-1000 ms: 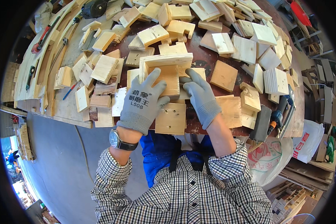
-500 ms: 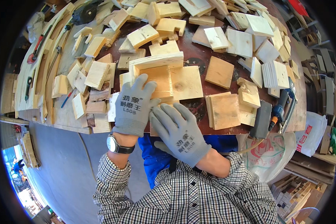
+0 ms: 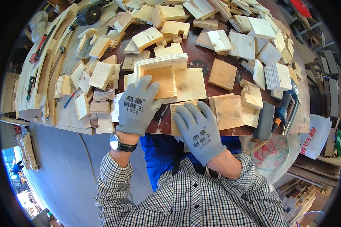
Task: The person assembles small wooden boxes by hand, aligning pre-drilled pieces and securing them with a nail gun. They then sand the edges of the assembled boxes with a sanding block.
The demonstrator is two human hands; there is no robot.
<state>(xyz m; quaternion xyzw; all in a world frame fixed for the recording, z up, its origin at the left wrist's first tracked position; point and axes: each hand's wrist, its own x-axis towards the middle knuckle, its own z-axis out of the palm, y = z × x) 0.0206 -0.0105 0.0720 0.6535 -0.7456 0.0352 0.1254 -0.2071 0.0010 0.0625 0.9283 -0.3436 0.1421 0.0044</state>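
My left hand [image 3: 135, 108], in a grey work glove, rests against the left side of a square wooden block [image 3: 163, 81]. Its fingers press on the block, with the thumb at the near edge. Behind the block a plywood strip [image 3: 163, 60] stands on edge, and another wooden board [image 3: 191, 83] lies to its right. My right hand [image 3: 199, 130], gloved alike, is closed over a wooden block [image 3: 175, 123] at the table's front edge; its palm side and thumb are hidden.
Several wood offcuts [image 3: 242, 45] cover the back and right of the dark red table [image 3: 159, 123]. A stacked pair of square boards [image 3: 227, 109] lies right of my right hand. Farther right is a blue-black power tool [image 3: 283, 109]; a black angle grinder [image 3: 89, 14] is back left.
My right hand has moved right, away from my left hand, and the block under it has shifted right along the front edge. My left hand stays at the square block.
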